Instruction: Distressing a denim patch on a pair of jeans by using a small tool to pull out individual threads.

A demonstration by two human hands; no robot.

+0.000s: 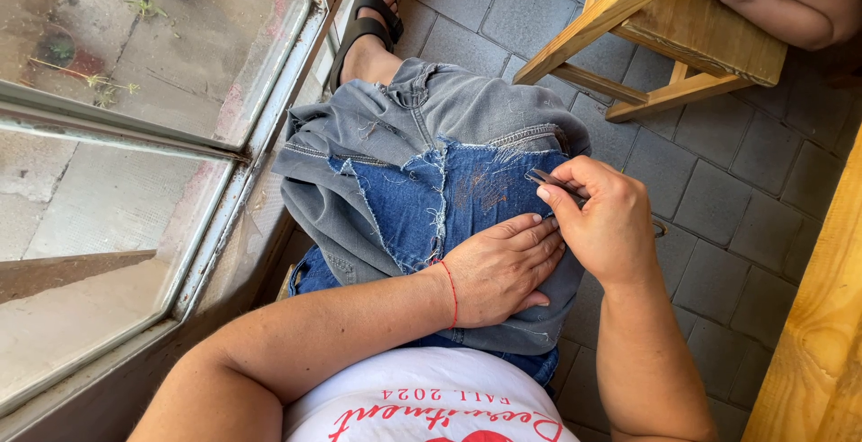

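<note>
Two hands worked on grey denim trousers (pixel 449 110) draped over the lap: the left hand (pixel 498 267) lay flat, fingers spread, pinning the blue patch (pixel 422 200), while the right hand (pixel 602 222), at three o'clock, pinched thin metal tweezers (pixel 548 180) over loose threads.
</note>
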